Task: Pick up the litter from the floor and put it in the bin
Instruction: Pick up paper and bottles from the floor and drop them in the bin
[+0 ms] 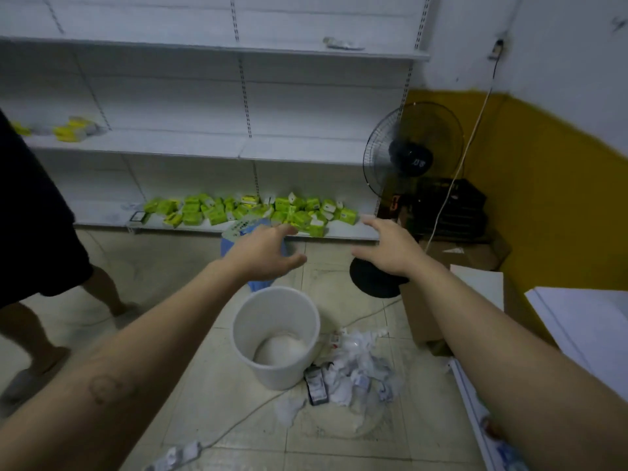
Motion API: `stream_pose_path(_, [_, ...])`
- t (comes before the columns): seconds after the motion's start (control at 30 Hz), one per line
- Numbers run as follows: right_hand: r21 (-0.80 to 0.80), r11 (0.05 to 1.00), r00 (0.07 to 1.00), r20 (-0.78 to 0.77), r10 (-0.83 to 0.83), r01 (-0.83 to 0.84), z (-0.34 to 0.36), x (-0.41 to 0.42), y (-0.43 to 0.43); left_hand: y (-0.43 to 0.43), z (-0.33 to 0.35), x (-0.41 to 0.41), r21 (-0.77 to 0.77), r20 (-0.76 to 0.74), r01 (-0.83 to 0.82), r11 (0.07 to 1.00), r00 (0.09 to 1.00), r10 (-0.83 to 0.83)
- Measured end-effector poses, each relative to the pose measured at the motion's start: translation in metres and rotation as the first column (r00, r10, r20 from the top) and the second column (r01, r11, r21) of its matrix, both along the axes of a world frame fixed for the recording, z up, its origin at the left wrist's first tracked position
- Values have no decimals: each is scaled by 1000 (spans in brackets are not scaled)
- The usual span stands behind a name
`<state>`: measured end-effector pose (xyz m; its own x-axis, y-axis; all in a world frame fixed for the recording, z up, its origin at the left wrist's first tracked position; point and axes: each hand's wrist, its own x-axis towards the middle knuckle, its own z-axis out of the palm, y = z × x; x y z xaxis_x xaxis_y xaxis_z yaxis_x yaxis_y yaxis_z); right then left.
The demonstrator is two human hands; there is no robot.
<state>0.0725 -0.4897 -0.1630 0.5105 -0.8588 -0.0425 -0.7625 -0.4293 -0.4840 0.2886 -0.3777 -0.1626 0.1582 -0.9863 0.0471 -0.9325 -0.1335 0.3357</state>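
1. Litter [353, 368], crumpled paper and wrappers, lies heaped on the floor [190, 368] just right of our white bin [277, 338].
2. The bin stands upright, perhaps holding something pale.
3. Our left hand [263, 254] and right hand [387, 248] hover above, fingers spread, holding nothing.

white bin [276, 338], green packets [258, 210], yellow wall [550, 185]
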Motion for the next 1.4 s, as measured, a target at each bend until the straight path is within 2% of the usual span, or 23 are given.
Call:
stream_pose_path(0.2, [153, 983, 995, -10, -103, 103, -61, -11, -56, -74, -67, 0, 140, -54, 64, 988, 997, -57])
stream_pose_path(0.37, [285, 942, 984, -29, -177, 178, -122, -8, -89, -128, -136, 5, 227, -161, 139, 964, 981, -103])
stream_pose_path(0.63, [441, 857, 964, -106, -244, 266, -229, 1, -125, -183, -249, 19, 357, -287, 152, 922, 957, -47])
stream_pose_path(0.8, [480, 835, 962, -178, -205, 267, -291, -11, -155, -203, -307, 4, 418, -316, 120, 900, 949, 20])
stream_pose_path(1.03, [496, 854, 977, -206, -59, 156, -383, -49, -238, -244, -388, -56, 518, -301, -78, 852, 916, 267])
stream_pose_path(1.23, [518, 855, 962, -242, 127, 18, -476, -79, -296, -275, -467, -113, 540, -326, -242, 806, 823, 465])
stream_pose_path(1.4, [518, 851, 939, -240, 246, -91, -564, -68, -311, -274, -551, -126, 563, -343, -337, 755, 736, 584])
